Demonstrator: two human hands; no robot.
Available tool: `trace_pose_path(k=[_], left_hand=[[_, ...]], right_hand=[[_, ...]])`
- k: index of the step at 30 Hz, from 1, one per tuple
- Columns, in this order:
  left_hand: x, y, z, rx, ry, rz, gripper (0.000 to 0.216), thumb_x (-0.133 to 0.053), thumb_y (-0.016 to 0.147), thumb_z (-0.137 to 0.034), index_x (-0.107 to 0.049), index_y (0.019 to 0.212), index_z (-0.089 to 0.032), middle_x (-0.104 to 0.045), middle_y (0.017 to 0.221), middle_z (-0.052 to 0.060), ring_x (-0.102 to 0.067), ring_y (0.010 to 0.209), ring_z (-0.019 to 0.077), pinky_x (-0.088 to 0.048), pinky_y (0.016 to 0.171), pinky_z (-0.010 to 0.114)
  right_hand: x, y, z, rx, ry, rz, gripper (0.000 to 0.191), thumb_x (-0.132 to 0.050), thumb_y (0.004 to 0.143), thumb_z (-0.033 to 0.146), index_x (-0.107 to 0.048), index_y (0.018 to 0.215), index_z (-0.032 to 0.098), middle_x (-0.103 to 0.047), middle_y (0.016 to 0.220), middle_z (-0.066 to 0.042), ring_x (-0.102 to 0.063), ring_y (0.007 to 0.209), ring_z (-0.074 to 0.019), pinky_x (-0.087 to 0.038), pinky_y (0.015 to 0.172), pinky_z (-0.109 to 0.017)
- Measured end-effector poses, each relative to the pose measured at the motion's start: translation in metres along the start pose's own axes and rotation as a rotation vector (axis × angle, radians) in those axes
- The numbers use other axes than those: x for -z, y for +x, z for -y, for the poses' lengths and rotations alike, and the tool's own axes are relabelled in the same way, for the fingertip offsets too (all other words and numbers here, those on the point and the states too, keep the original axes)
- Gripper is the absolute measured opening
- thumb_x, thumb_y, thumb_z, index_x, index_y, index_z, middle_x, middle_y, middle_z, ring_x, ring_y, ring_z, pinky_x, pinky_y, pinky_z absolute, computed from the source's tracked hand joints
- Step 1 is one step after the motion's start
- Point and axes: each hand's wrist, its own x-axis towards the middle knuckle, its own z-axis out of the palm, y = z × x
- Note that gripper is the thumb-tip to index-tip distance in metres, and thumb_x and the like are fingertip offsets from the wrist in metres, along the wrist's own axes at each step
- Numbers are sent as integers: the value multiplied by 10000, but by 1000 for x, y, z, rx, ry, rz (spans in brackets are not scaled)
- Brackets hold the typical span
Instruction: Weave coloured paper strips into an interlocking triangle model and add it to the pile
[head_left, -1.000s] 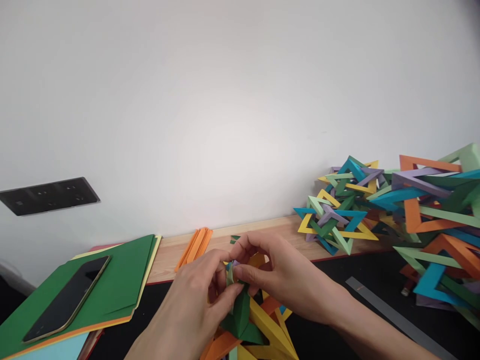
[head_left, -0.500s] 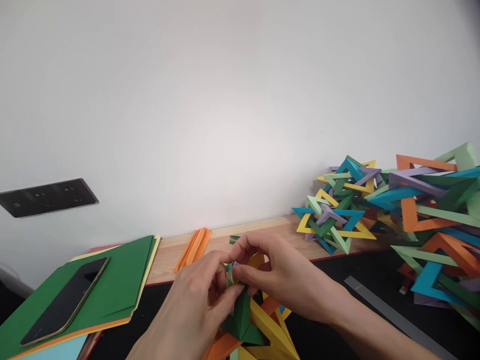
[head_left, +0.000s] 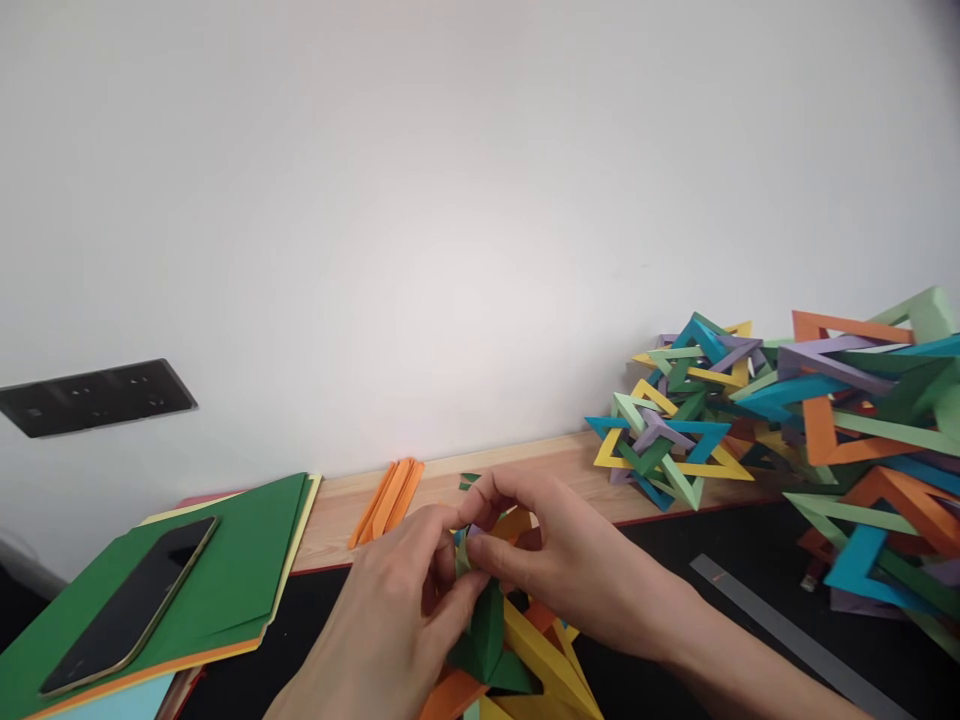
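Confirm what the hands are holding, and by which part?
Both the left hand and right hand pinch the multicoloured paper model at its top tip, fingers closed on a light green strip there.

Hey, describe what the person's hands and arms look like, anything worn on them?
Both are bare. The left hand and right hand show no gloves, rings or markings that can be made out. The right forearm is uncovered: no sleeve, watch or band in view. The left arm is mostly out of frame.

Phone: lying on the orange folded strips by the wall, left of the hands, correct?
Not quite. In the head view the phone lies on the green paper of the sheet stack, left of the hands. The orange folded strips sit apart, bare, by the wall.
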Motion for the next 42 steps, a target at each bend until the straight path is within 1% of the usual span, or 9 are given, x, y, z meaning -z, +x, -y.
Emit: trace_pose_path(k=[3, 8, 14, 17, 21, 25, 31, 37, 42], left_hand=[[-2, 0, 1, -11, 12, -14, 170, -500, 828, -201, -598, 966, -220, -516, 613, -50, -505, 529, 123, -405, 514, 219], [-3, 0, 2, -46, 17, -31, 142, -488, 819, -166, -580, 911, -221, -516, 608, -52, -495, 516, 116, -397, 500, 209], [-4, 0, 1, -72, 24, -33, 131, -473, 815, -157, -562, 895, -209, -518, 626, -46, -495, 533, 115, -401, 507, 205], [-3, 0, 0, -65, 13, -30, 107, -471, 813, -171, -562, 853, -210, -509, 613, -48, -488, 524, 115, -392, 495, 206], [-2, 3, -1, -30, -1, -20, 142, -481, 812, -178, -586, 898, -222, -517, 606, -50, -497, 526, 119, -401, 498, 207], [-2, 4, 0, -33, -9, -24, 148, -492, 815, -185, -595, 913, -226, -519, 596, -54, -507, 525, 119, -405, 502, 206], [-3, 4, 2, -26, -6, -33, 110, -494, 810, -187, -588, 859, -214, -515, 591, -54, -506, 519, 118, -401, 494, 204], [-1, 4, -1, -22, -20, -16, 121, -503, 834, -216, -590, 919, -220, -494, 584, -62, -498, 520, 118, -394, 495, 201], [-1, 4, -1, -16, -17, -23, 125, -525, 829, -210, -587, 937, -220, -487, 587, -67, -493, 524, 116, -390, 506, 201]], right_hand=[[0, 0, 0, 1, 13, 12, 140, -540, 772, 126, -609, 874, 191, -625, 900, -6, -568, 675, -106, -433, 600, -226], [2, -1, 1, 17, 29, 1, 159, -549, 743, 92, -615, 848, 191, -624, 860, -4, -582, 780, -136, -444, 657, -233], [0, 1, 2, -2, 5, -25, 156, -529, 726, 67, -592, 807, 185, -612, 836, -9, -578, 810, -151, -450, 678, -248], [-2, 1, 1, 25, 3, -39, 171, -525, 713, 58, -581, 809, 188, -610, 817, -1, -578, 777, -141, -450, 661, -241], [-2, 0, -1, 37, -75, -82, 174, -534, 711, 61, -591, 806, 196, -624, 794, 3, -582, 753, -142, -444, 633, -239], [3, -1, -1, 55, -98, -49, 138, -549, 734, 94, -596, 802, 204, -650, 779, 10, -602, 700, -131, -441, 583, -222], [8, -2, 1, 47, -198, -75, 103, -550, 742, 117, -596, 761, 206, -667, 776, 16, -603, 662, -128, -430, 514, -206], [6, -3, 1, 36, -135, -61, 92, -564, 746, 123, -592, 766, 209, -665, 776, 20, -616, 666, -122, -434, 495, -187], [9, -3, -1, 45, -61, -28, 98, -573, 752, 114, -594, 779, 205, -663, 780, 26, -629, 662, -110, -459, 528, -180]])
